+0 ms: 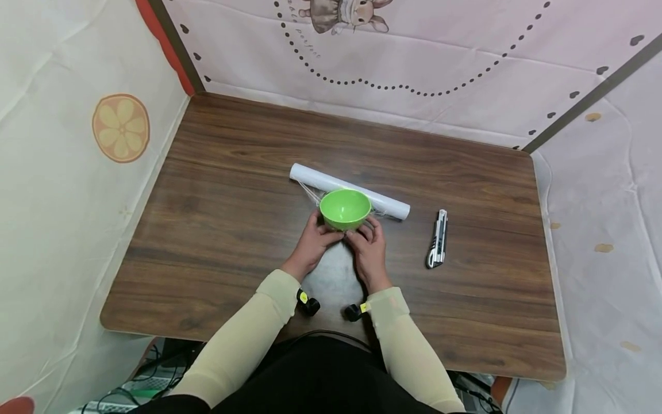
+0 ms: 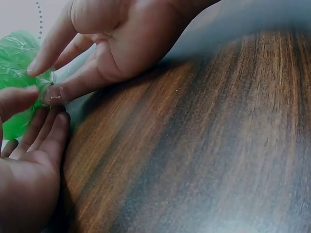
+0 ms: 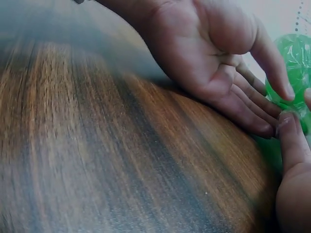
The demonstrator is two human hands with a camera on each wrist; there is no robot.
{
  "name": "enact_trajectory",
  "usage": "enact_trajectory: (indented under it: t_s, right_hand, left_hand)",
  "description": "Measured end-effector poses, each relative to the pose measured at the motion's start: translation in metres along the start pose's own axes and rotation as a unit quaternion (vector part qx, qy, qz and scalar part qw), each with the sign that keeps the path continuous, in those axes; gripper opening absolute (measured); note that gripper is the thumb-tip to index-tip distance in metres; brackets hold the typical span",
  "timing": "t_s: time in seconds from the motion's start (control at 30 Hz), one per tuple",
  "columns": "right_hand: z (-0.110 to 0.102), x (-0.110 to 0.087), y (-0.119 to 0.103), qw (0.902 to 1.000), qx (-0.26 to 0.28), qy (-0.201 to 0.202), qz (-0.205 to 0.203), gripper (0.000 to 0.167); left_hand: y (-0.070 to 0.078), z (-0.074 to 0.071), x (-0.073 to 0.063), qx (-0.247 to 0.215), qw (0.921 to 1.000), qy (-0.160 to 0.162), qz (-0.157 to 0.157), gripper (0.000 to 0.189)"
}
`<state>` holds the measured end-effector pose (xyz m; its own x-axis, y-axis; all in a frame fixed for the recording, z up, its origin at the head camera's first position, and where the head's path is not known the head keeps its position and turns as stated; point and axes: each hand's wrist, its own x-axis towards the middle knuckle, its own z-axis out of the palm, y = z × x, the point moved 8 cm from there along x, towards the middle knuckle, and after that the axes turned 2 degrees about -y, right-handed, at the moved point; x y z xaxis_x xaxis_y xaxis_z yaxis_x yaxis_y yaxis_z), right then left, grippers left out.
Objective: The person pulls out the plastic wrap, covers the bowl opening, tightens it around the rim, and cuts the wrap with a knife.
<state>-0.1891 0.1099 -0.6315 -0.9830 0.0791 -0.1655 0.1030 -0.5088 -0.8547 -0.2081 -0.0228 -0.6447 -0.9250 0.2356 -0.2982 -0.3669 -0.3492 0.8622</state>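
Note:
A green bowl (image 1: 344, 208) with clear cling film (image 2: 18, 54) wrinkled over its outside is between both hands. My left hand (image 1: 312, 241) holds the bowl's left side, its thumb at the near side under the rim. My right hand (image 1: 370, 250) holds the opposite side, fingers bent along the wall and thumb close to the other thumb. In the right wrist view, film gathers at the fingertips on the bowl (image 3: 290, 58). Right behind the bowl lies a white roll (image 1: 331, 181), partly covered by it, with clear film trailing at its left end.
A utility knife (image 1: 438, 240) lies on the wooden table (image 1: 217, 230) to the right of the hands. Patterned cloth walls (image 1: 439, 63) stand along the table's back and sides. A dark cable (image 1: 331, 332) runs along the front edge by the body.

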Motion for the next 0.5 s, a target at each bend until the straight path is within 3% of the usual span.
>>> enact_trajectory:
  t_s: [0.13, 0.33, 0.43, 0.5]
  right_hand:
    - [-0.0007, -0.0005, 0.0014, 0.9999, -0.008, 0.007, 0.01, 0.056]
    - [-0.002, 0.0003, 0.0018, 0.9996, 0.018, -0.005, 0.021, 0.049]
    - [-0.0021, 0.0008, 0.0014, 0.9986, 0.038, -0.013, 0.034, 0.039]
    - [-0.002, 0.0009, 0.001, 0.9983, 0.04, -0.013, 0.04, 0.03]
  left_hand:
    - [-0.0005, -0.0007, -0.0008, -0.004, 0.9998, -0.009, -0.017, 0.088]
    - [-0.001, -0.001, -0.0034, -0.076, 0.9946, -0.049, -0.052, 0.069]
    - [0.0007, 0.0001, -0.0019, -0.083, 0.9929, -0.046, -0.072, 0.056]
    - [0.0012, 0.0006, 0.0003, -0.077, 0.993, -0.03, -0.084, 0.06]
